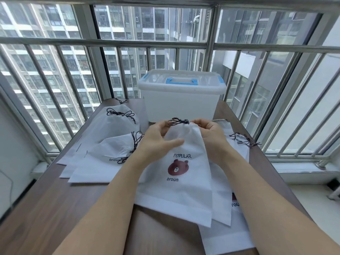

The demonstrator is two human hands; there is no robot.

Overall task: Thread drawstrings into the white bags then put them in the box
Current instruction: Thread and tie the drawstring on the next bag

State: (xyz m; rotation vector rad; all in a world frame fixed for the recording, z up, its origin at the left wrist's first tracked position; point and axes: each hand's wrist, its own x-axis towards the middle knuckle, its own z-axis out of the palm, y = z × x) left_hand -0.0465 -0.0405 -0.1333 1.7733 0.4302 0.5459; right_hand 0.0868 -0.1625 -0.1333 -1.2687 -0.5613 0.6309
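Head view: we see our left hand point(158, 139) and right hand point(211, 134) pinching the gathered top of one white bag point(184, 173) with a dark drawstring point(179, 121), before the closed box point(181, 100). Three bags point(112, 144) lie left on the table point(36, 208), several more underneath and right.

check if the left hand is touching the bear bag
Touching: the head view shows the left hand lying on the bear bag, thumb across its gathered top.

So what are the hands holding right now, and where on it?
Both hands hold one white bag at its gathered top: the left hand grips the neck, and the right hand pinches beside the dark drawstring.
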